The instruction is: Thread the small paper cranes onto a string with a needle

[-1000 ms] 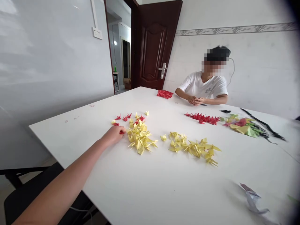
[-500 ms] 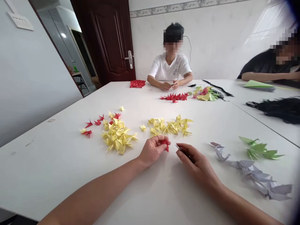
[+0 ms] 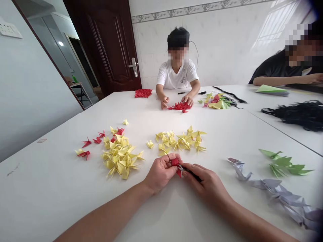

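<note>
My left hand (image 3: pixel 161 173) pinches a small red paper crane (image 3: pixel 175 162) between thumb and fingers. My right hand (image 3: pixel 205 184) grips a thin dark tool with a metal tip (image 3: pixel 191 173), and the tip reaches the red crane. The tool's exact kind is hard to tell. Both hands nearly meet above the white table (image 3: pixel 50 191). Just beyond them lie loose yellow paper cranes (image 3: pixel 176 143), and a larger yellow heap (image 3: pixel 119 158) sits to the left. Several red cranes (image 3: pixel 87 143) lie beside that heap.
A person in a white shirt (image 3: pixel 176 75) across the table touches a row of red cranes (image 3: pixel 179 107). A second person (image 3: pixel 277 70) sits at the right. Grey cranes (image 3: pixel 275 191), green cranes (image 3: pixel 285 165), a red pile (image 3: pixel 143 93) and black strung cranes (image 3: pixel 300 114) lie about.
My hands have closed together, with the tool tip now at the red crane. The view has shifted slightly. The person opposite has moved both hands onto the red cranes.
</note>
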Available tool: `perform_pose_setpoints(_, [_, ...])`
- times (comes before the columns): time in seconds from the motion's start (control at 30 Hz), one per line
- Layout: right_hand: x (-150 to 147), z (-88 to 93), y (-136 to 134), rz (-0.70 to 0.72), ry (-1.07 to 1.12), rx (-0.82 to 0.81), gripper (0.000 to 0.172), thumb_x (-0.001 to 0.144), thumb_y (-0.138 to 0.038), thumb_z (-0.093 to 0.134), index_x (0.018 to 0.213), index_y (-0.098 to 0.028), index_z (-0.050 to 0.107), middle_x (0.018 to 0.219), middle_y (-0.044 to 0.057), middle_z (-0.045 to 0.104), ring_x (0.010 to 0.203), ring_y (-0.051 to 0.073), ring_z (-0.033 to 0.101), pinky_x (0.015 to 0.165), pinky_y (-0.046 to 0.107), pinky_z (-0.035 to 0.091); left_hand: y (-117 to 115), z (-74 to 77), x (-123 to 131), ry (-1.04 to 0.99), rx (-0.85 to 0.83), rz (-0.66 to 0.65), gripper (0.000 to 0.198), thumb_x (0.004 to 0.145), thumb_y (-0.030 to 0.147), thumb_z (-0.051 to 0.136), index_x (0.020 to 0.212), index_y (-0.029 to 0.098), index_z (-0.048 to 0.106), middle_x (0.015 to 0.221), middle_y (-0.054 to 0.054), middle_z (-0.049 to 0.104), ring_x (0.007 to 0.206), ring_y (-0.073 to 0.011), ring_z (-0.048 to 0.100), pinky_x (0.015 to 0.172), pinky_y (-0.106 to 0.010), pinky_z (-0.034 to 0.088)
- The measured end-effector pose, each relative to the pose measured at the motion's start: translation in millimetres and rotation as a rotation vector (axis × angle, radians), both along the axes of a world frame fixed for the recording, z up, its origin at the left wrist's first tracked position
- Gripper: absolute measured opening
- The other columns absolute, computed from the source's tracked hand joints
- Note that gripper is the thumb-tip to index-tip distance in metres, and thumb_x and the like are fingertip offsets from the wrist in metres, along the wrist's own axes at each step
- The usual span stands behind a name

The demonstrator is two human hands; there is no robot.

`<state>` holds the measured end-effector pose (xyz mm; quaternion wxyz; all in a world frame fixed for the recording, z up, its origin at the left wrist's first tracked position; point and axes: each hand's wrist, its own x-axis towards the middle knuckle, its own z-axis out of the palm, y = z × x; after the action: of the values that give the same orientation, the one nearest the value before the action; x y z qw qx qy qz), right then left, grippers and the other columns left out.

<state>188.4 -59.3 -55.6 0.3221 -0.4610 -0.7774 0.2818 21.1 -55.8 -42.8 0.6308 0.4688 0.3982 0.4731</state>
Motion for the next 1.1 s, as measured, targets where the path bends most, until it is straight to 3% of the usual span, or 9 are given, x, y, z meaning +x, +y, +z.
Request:
perform_pose_setpoints(0.2, [0.6, -1.7, 0.7, 0.002, -0.010, 0.009, 0.035, 0.089, -0.033, 0.042, 0.116, -0.024, 0.063, 0.085, 0.006, 0.069, 0.075, 0.020, 0.063, 0.065, 0.030, 0.049, -1.6, 3.7, 1.2, 0.021, -0.029, -0.007, 0.027, 0.070, 0.015, 0.066, 0.097, 0.014, 0.063, 0.088, -0.005, 0.065, 0.083, -0.0139, 0.060, 0.080, -0.028, 0.046])
perform_pose_setpoints(0.33, [0.6, 2.6, -1.5, 0.001, 0.024, -0.010, 0.032, 0.087, -0.035, 0.046, 0.111, -0.023, 0.064, 0.093, 0.006, 0.069, 0.082, 0.021, 0.063, 0.070, 0.031, 0.049, -2.3, 4.8, 1.3, 0.062, 0.008, 0.005, 0.023, 0.071, 0.013, 0.063, 0.094, 0.015, 0.063, 0.085, -0.003, 0.064, 0.082, -0.0131, 0.059, 0.079, -0.026, 0.046])
perform_pose_setpoints(0.5, [-1.3, 5.4, -3.5, -0.072, 0.126, -0.022, 0.029, 0.081, -0.035, 0.054, 0.104, -0.019, 0.061, 0.069, 0.002, 0.063, 0.056, 0.015, 0.055, 0.052, 0.025, 0.045, -4.3, 3.3, 2.3, 0.108, 0.041, -0.033, 0.025, 0.073, 0.017, 0.064, 0.098, 0.014, 0.063, 0.087, -0.006, 0.066, 0.084, -0.0156, 0.060, 0.080, -0.029, 0.046])
perform_pose_setpoints(0.73, [-2.7, -1.2, -1.0, 0.000, 0.150, 0.079, 0.018, 0.080, -0.024, 0.050, 0.086, -0.019, 0.066, 0.076, 0.005, 0.060, 0.066, 0.016, 0.057, 0.060, 0.026, 0.045, -8.0, 0.6, 5.4, 0.146, 0.041, -0.080, 0.033, 0.070, 0.019, 0.067, 0.102, 0.013, 0.061, 0.092, -0.009, 0.067, 0.088, -0.0182, 0.061, 0.081, -0.031, 0.046])
perform_pose_setpoints(0.83, [-2.3, -1.2, -0.2, -0.036, 0.191, 0.059, 0.015, 0.080, -0.027, 0.052, 0.080, -0.019, 0.066, 0.071, 0.003, 0.059, 0.064, 0.016, 0.055, 0.059, 0.026, 0.044, -10.5, -0.5, 5.2, 0.143, 0.044, -0.090, 0.037, 0.074, 0.021, 0.065, 0.109, 0.013, 0.055, 0.094, -0.009, 0.065, 0.086, -0.0173, 0.061, 0.079, -0.031, 0.046])
perform_pose_setpoints(0.93, [-0.2, -0.2, 2.9, -0.127, 0.326, -0.011, 0.019, 0.080, -0.034, 0.056, 0.072, -0.018, 0.062, 0.066, 0.002, 0.058, 0.062, 0.016, 0.053, 0.058, 0.025, 0.043, -14.1, -1.6, 5.5, 0.111, 0.072, -0.065, 0.045, 0.078, 0.026, 0.063, 0.119, 0.018, 0.046, 0.108, -0.010, 0.059, 0.091, -0.0171, 0.059, 0.083, -0.032, 0.045])
perform_pose_setpoints(1.0, [2.1, 0.9, 6.0, -0.182, 0.449, -0.083, 0.025, 0.079, -0.040, 0.058, 0.069, -0.018, 0.061, 0.065, 0.001, 0.058, 0.062, 0.015, 0.052, 0.057, 0.025, 0.042, -16.8, -1.9, 7.4, 0.131, 0.103, -0.043, 0.039, 0.078, 0.027, 0.062, 0.113, 0.019, 0.048, 0.111, -0.010, 0.056, 0.095, -0.0174, 0.057, 0.085, -0.032, 0.044])
perform_pose_setpoints(1.1, [5.5, 2.9, 10.2, -0.249, 0.605, -0.213, 0.029, 0.076, -0.047, 0.060, 0.068, -0.018, 0.059, 0.055, -0.003, 0.048, 0.051, 0.012, 0.045, 0.048, 0.023, 0.036, -22.1, -3.0, 15.2, 0.213, 0.118, -0.044, 0.021, 0.074, 0.022, 0.064, 0.091, 0.017, 0.054, 0.093, -0.007, 0.060, 0.089, -0.0164, 0.057, 0.082, -0.030, 0.044])
